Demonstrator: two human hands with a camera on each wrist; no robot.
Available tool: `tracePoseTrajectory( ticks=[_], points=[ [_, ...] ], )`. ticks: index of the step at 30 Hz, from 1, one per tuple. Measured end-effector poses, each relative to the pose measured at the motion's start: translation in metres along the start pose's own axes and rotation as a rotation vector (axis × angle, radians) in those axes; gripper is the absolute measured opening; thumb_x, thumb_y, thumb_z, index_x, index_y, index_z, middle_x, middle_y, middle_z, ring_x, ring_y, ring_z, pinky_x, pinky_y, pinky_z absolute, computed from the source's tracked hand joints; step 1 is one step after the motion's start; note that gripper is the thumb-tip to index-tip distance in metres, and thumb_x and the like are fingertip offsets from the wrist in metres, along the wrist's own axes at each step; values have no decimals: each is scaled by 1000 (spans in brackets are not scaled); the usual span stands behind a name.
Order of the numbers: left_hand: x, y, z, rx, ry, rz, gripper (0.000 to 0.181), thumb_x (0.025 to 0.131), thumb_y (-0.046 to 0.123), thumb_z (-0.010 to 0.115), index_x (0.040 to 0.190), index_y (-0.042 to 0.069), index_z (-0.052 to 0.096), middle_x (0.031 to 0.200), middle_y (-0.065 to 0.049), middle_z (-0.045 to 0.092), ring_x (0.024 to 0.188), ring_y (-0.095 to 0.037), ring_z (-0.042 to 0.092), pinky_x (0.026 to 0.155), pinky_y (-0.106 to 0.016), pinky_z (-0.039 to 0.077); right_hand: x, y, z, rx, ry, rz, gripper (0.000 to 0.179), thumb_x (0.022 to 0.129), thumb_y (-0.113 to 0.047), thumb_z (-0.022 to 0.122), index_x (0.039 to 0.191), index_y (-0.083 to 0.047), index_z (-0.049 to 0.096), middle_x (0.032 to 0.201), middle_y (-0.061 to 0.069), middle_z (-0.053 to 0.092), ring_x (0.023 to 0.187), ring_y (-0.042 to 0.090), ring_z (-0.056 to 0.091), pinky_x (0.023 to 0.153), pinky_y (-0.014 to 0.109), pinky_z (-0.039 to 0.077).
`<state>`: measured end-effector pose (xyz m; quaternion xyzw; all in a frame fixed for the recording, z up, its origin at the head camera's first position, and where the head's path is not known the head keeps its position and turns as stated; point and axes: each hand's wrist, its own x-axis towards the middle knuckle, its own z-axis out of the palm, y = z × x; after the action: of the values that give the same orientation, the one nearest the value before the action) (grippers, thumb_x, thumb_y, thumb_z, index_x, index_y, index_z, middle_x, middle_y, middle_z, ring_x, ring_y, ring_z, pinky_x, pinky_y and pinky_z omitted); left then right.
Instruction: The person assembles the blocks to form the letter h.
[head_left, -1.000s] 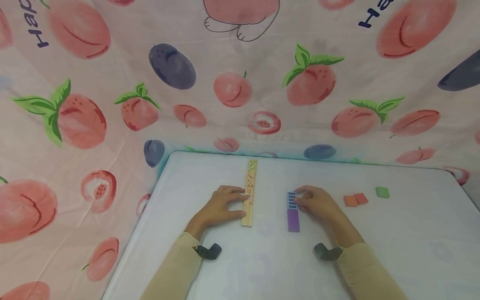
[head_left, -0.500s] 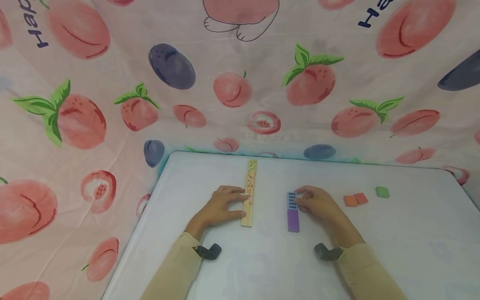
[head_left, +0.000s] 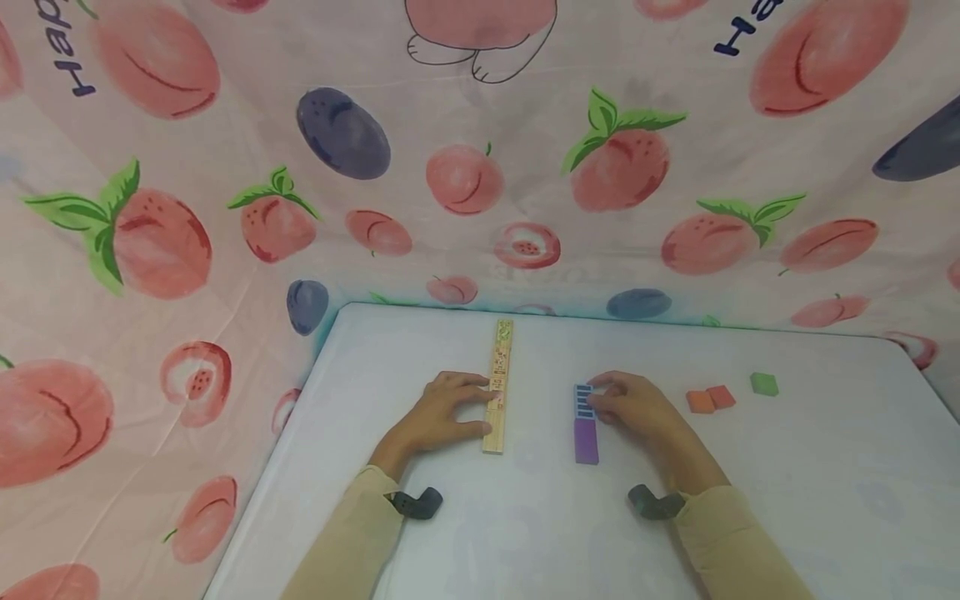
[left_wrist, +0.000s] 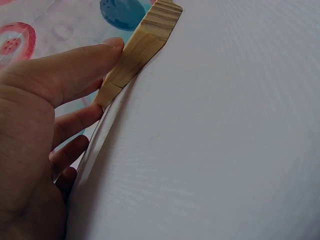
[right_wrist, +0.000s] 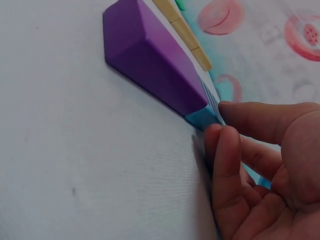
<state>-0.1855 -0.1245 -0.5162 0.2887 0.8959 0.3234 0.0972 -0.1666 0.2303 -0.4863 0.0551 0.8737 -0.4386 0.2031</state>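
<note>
While the right-hand grip (head_left: 633,404) pinches one light-blue striped block (head_left: 582,402) with thumb and bent fingers, the left-hand grip (head_left: 442,412) is loose, nearly straight thumb and fingers touching the left side of one row of wooden blocks (head_left: 501,375); count within the row unclear. One purple block (head_left: 587,442) lies end to end with the blue one, on its near side. Both hands low over the white counter (head_left: 540,533), two tan sleeves (head_left: 348,533) reaching forward, angled inward. Right of the hands: one orange block (head_left: 701,402) touching one red block (head_left: 722,397), one green block (head_left: 765,384) apart, farther right. One fruit-print cloth (head_left: 525,117) behind.
</note>
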Motion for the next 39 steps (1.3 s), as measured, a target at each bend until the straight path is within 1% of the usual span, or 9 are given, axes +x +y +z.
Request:
tracePoseTrajectory(
  ticks=[6, 11, 16, 19, 24, 28, 31, 34, 39],
  points=[
    [0, 0, 0, 9, -2, 1, 52, 88, 47, 76, 137, 33, 65, 150, 7, 54, 142, -22, 40, 117, -54, 28, 1, 0, -1, 21, -10, 31, 45, 97, -38, 69, 136, -16, 62, 100, 5, 68, 91, 20, 64, 87, 34, 48],
    [-1, 1, -1, 17, -3, 0, 53, 88, 47, 76, 138, 33, 65, 150, 7, 54, 142, -21, 40, 117, -53, 28, 2, 2, -2, 51, -26, 31, 46, 97, -40, 67, 136, -16, 61, 99, 6, 67, 91, 20, 65, 88, 34, 46],
    [-1, 0, -1, 17, -6, -4, 53, 89, 48, 76, 138, 33, 65, 150, 8, 53, 142, -21, 39, 117, -52, 29, -2, 7, -7, 161, -57, 26, 49, 100, -41, 63, 142, -16, 55, 113, 7, 68, 101, 20, 67, 96, 34, 48],
    [0, -1, 0, 16, -11, -5, 53, 89, 48, 76, 138, 34, 65, 151, 8, 53, 143, -20, 39, 117, -52, 28, -12, 10, -15, 165, -45, 3, 50, 102, -40, 61, 144, -15, 53, 118, 9, 70, 104, 20, 68, 99, 35, 51],
    [-1, -1, 0, 13, -3, 5, 52, 88, 47, 76, 137, 32, 65, 150, 7, 54, 143, -22, 39, 117, -54, 28, -31, 12, -34, -12, 11, -29, 49, 103, -49, 55, 141, -18, 56, 123, 6, 70, 109, 21, 64, 100, 41, 51],
    [-1, 2, -1, 14, -5, 4, 53, 88, 47, 76, 137, 32, 65, 150, 6, 54, 143, -23, 39, 117, -55, 28, -41, 16, -49, -103, 36, -55, 52, 102, -52, 55, 139, -16, 59, 123, 9, 69, 106, 21, 64, 89, 36, 55],
    [-1, 2, -2, 18, -7, 3, 53, 88, 47, 76, 138, 31, 65, 150, 6, 54, 143, -23, 39, 117, -55, 28, -47, 19, -59, -143, 71, -75, 53, 102, -51, 57, 137, -12, 61, 121, 12, 70, 101, 22, 66, 80, 31, 54],
    [-1, 1, -1, 18, -6, 7, 53, 88, 47, 76, 138, 31, 65, 150, 6, 54, 143, -23, 39, 117, -55, 28, -52, 27, -69, -209, 121, -112, 51, 101, -51, 58, 133, -11, 64, 120, 13, 71, 100, 23, 67, 78, 33, 53],
    [0, -2, 0, 20, 0, 20, 52, 88, 46, 77, 137, 31, 66, 150, 6, 55, 142, -23, 40, 116, -54, 30, -58, 47, -83, -331, 119, -183, 43, 99, -46, 64, 124, -11, 70, 123, 15, 71, 111, 34, 66, 85, 46, 56]
  ],
)
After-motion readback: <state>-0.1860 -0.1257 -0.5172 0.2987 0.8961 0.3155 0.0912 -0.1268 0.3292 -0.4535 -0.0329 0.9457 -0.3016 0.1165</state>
